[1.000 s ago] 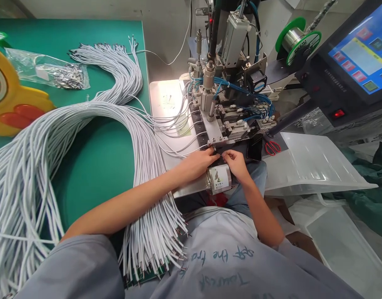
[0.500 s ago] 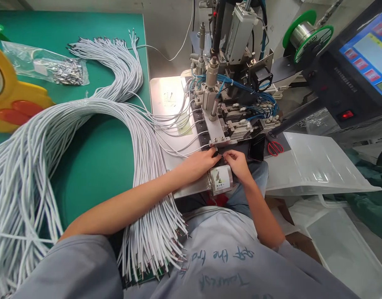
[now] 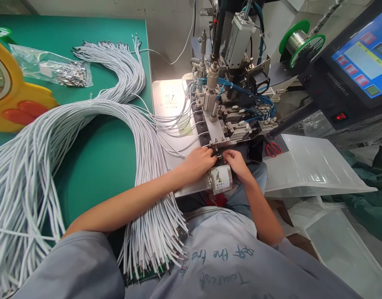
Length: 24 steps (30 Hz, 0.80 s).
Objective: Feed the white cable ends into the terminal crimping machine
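My left hand point(image 3: 197, 165) rests at the front end of the machine's fixture point(image 3: 213, 148). Its fingers are bent together at the fixture, and whatever lies under them is hidden. Close on its right, my right hand point(image 3: 237, 162) has thumb and forefinger pinched by a tiny metal piece, too small to name. Just below both hands hangs a clear bag with a white label point(image 3: 221, 178). Several white cables point(image 3: 178, 120) run from a large bundle point(image 3: 147, 153) across the pale plate to a row of black blocks point(image 3: 201, 124) on the machine.
A spool of solder wire point(image 3: 298, 43) and a lit touch screen point(image 3: 362, 62) stand at the right. Red-handled scissors point(image 3: 273, 149) and a black phone point(image 3: 255, 148) lie beside the machine. On the green table point(image 3: 94, 153) are a bag of metal parts point(image 3: 71, 74) and a yellow fan-like object point(image 3: 25, 93).
My left fingers have drawn back slightly and curled more at the fixture. The right hand keeps its pinch in nearly the same place. The view has shifted a little.
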{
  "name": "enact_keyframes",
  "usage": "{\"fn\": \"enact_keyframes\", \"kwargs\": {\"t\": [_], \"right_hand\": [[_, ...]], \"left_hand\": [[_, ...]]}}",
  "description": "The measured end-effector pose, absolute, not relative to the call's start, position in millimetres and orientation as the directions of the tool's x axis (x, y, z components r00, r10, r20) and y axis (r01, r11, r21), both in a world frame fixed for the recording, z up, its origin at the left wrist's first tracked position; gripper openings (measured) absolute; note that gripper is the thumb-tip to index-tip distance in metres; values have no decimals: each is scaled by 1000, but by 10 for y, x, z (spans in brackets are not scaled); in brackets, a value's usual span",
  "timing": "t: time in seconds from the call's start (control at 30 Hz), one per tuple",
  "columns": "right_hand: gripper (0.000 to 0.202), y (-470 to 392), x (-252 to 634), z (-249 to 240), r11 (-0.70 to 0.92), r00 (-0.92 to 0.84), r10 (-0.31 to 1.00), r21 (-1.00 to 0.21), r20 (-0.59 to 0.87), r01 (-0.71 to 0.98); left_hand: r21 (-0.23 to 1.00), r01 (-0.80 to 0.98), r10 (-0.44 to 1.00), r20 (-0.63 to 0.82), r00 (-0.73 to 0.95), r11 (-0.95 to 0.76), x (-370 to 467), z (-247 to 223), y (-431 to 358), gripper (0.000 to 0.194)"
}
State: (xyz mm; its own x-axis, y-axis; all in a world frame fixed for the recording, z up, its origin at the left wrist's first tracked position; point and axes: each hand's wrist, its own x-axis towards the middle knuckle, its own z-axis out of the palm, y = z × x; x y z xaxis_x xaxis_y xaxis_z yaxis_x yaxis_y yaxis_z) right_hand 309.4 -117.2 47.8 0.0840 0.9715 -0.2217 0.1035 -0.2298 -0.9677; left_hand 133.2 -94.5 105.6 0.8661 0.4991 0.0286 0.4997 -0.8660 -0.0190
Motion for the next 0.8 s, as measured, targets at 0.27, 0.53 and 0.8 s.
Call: {"fn": "enact_keyframes", "kwargs": {"t": [0.27, 0.53, 0.8], "right_hand": [[26, -1261, 3150, 550, -62, 216, 976, -930, 19, 363], [18, -2087, 2331, 723, 16, -51, 999, -940, -1, 340], [18, -2173, 1826, 442, -192, -186, 954, -957, -234, 216]], "left_hand": [[-59, 609, 612, -72, 788, -791, 1295, 1145, -983, 17], [-57, 794, 796, -66, 601, -605, 1355, 1103, -1038, 28], [-18, 803, 803, -25, 596, -596, 1364, 1069, -991, 24]]}}
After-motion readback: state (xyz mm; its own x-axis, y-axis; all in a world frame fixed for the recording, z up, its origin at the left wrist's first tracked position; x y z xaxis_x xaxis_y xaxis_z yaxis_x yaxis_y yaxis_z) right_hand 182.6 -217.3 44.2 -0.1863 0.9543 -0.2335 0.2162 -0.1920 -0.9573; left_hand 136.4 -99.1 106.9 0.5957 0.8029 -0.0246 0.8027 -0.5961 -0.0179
